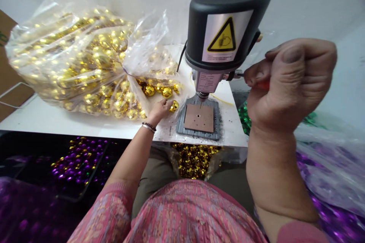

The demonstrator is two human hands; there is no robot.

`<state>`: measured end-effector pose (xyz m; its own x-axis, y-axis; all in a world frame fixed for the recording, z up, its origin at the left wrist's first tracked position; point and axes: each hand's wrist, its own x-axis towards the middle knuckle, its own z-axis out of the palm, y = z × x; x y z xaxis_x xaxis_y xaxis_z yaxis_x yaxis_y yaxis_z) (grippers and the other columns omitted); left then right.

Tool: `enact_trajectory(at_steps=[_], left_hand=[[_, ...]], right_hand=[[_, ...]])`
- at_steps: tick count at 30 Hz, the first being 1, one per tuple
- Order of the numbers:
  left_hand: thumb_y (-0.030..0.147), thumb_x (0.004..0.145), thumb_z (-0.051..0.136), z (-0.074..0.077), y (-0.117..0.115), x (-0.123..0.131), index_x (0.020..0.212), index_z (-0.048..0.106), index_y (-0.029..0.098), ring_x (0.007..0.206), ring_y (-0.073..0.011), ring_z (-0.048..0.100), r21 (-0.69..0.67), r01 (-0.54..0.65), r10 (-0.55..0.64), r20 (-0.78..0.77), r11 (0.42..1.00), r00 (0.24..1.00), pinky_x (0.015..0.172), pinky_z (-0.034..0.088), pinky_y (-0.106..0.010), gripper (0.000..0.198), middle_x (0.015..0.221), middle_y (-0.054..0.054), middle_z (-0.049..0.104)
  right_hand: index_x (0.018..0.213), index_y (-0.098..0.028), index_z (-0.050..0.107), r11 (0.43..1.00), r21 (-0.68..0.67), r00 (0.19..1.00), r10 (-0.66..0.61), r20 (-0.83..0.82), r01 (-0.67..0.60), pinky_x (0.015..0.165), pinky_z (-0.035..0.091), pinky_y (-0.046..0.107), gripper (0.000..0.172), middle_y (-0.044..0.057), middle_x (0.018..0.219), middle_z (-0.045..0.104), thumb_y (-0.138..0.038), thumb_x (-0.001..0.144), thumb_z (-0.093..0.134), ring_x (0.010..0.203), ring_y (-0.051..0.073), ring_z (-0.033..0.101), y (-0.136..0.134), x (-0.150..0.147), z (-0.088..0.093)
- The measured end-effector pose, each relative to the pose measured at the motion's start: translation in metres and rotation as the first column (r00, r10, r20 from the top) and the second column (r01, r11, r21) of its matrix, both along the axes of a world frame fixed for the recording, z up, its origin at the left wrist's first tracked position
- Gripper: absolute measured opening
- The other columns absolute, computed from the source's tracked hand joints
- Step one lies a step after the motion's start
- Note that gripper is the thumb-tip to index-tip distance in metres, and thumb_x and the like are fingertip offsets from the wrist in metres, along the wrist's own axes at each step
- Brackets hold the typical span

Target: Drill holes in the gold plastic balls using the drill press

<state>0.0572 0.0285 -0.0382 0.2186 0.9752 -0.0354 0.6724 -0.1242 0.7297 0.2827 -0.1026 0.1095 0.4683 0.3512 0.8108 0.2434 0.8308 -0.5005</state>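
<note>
While the raised right hand (295, 74) grips a red handle (264, 85), the left hand (161, 110) pinches a gold ball (175, 106).

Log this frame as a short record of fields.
Left hand: fingers at a shiny gold faceted ball
Right hand: closed around a red lever handle
Machine: black-and-grey bench drill over a square brown plate
Worktop: white table bearing a clear plastic bag of gold balls
Below: shiny gold pieces at centre; purple and gold beads at left
</note>
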Motion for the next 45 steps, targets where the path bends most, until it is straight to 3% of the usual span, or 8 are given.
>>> enact_trajectory(at_steps=[5, 11, 16, 23, 28, 35, 39, 45], left_hand=[[0.043, 0.082, 0.066, 0.002, -0.013, 0.01, 0.098, 0.067, 0.013, 0.073, -0.019, 0.058, -0.061, 0.004, -0.009, -0.083, 0.998, 0.997, 0.068, 0.045, -0.03, 0.034, 0.078, -0.004, 0.066], [0.037, 0.073, 0.075, -0.001, -0.023, 0.01, 0.121, 0.055, 0.016, 0.071, -0.0133, 0.058, -0.133, -0.056, 0.102, 0.374, 0.99, 0.922, 0.064, 0.046, -0.025, 0.056, 0.088, -0.002, 0.065], [0.035, 0.074, 0.072, 0.011, -0.039, 0.016, 0.123, 0.053, 0.02, 0.072, -0.0107, 0.059, -0.187, 0.111, 0.027, 0.613, 0.976, 0.79, 0.064, 0.047, -0.023, 0.055, 0.097, -0.002, 0.067], [0.043, 0.072, 0.078, 0.014, -0.053, 0.037, 0.125, 0.064, 0.016, 0.098, -0.0209, 0.065, -0.104, 0.315, -0.26, 0.357, 0.943, 0.897, 0.092, 0.052, -0.035, 0.06, 0.111, -0.008, 0.072], [0.042, 0.075, 0.078, 0.014, -0.056, 0.051, 0.126, 0.064, 0.017, 0.093, -0.0217, 0.067, -0.032, 0.276, -0.27, 0.125, 0.961, 0.955, 0.088, 0.053, -0.036, 0.059, 0.106, -0.007, 0.074], [0.029, 0.073, 0.08, 0.022, -0.062, 0.067, 0.131, 0.062, 0.016, 0.103, -0.0232, 0.068, 0.026, 0.309, -0.309, 0.001, 0.951, 0.951, 0.094, 0.053, -0.034, 0.063, 0.116, -0.007, 0.074], [0.024, 0.07, 0.082, 0.023, -0.061, 0.075, 0.135, 0.062, 0.014, 0.113, -0.0258, 0.067, 0.06, 0.35, -0.346, -0.067, 0.935, 0.936, 0.103, 0.05, -0.036, 0.069, 0.126, -0.011, 0.072], [0.024, 0.07, 0.081, 0.024, -0.06, 0.079, 0.137, 0.062, 0.017, 0.105, -0.0247, 0.07, 0.008, 0.355, -0.354, -0.064, 0.935, 0.933, 0.095, 0.053, -0.034, 0.07, 0.118, -0.006, 0.076]], right_hand=[[0.087, -0.019, 0.062, 1.0, 0.017, 1.0, -0.006, 0.014, 0.005, 0.055, 0.037, 0.014, 0.015, -0.009, 0.068, 0.052, -0.029, 0.093, 0.054, 0.056, -0.007, 0.05, 0.001, 0.001, -0.002], [0.086, -0.018, 0.059, 1.0, 0.024, 0.999, -0.013, 0.036, 0.012, 0.057, 0.039, 0.013, 0.017, -0.009, 0.068, 0.05, -0.031, 0.095, 0.052, 0.057, -0.007, 0.05, 0.003, 0.001, -0.003], [0.086, -0.018, 0.057, 0.999, 0.01, 0.999, -0.04, 0.035, 0.039, 0.056, 0.04, 0.014, 0.022, -0.008, 0.067, 0.047, -0.037, 0.094, 0.054, 0.056, -0.005, 0.047, 0.004, 0.001, -0.004], [0.087, -0.019, 0.054, 0.989, -0.134, 0.998, -0.058, 0.04, 0.063, 0.058, 0.044, 0.016, 0.024, -0.005, 0.074, 0.049, -0.042, 0.094, 0.052, 0.057, -0.002, 0.047, -0.005, -0.001, 0.0], [0.081, -0.02, 0.053, 0.992, -0.113, 0.999, -0.045, 0.024, 0.047, 0.055, 0.044, 0.019, 0.022, -0.005, 0.064, 0.047, -0.038, 0.094, 0.053, 0.052, 0.002, 0.044, 0.002, 0.001, 0.014], [0.072, -0.023, 0.045, 0.954, -0.297, 1.0, -0.021, 0.021, 0.026, 0.047, 0.039, 0.022, 0.024, -0.004, 0.058, 0.041, -0.027, 0.095, 0.05, 0.048, 0.006, 0.041, 0.01, 0.008, 0.041], [0.073, -0.024, 0.046, 0.957, -0.291, 1.0, 0.01, 0.01, -0.007, 0.05, 0.041, 0.023, 0.022, -0.005, 0.058, 0.042, -0.025, 0.095, 0.05, 0.047, 0.006, 0.039, 0.01, 0.009, 0.043], [0.077, -0.022, 0.049, 0.972, -0.223, 0.997, 0.075, 0.012, -0.071, 0.048, 0.036, 0.023, 0.019, -0.005, 0.058, 0.043, -0.029, 0.095, 0.051, 0.046, 0.006, 0.039, 0.009, 0.01, 0.033]])
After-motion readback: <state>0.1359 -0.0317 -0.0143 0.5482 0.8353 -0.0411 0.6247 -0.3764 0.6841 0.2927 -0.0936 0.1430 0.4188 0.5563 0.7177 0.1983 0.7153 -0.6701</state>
